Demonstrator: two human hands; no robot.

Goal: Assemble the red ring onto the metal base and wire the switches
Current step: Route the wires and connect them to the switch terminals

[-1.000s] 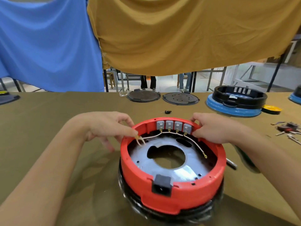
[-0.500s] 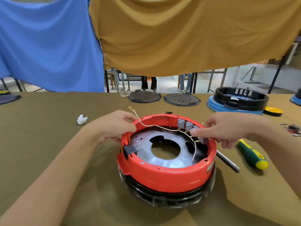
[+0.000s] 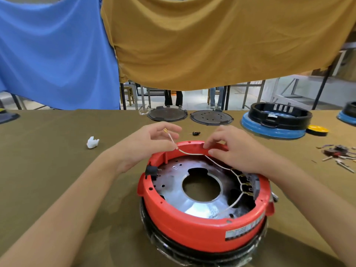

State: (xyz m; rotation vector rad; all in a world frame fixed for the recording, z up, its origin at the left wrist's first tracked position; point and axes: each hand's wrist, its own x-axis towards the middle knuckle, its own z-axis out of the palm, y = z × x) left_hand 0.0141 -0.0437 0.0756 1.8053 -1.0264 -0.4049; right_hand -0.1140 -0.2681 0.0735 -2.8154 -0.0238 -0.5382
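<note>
- A white wire is pinched between thumb and forefinger of the left hand; its brass terminal stands free above the fingers.
- The far rim of the red ring is touched by the curled fingertips of the right hand; whether the wire is held there cannot be told.
- The ring is seated on the metal base; the switches are partly hidden behind the right wrist.
- A label is borne on the ring; its print is unreadable.
- On the olive table are seen: a white scrap, two dark discs, a black ring on a blue base, loose parts.
</note>
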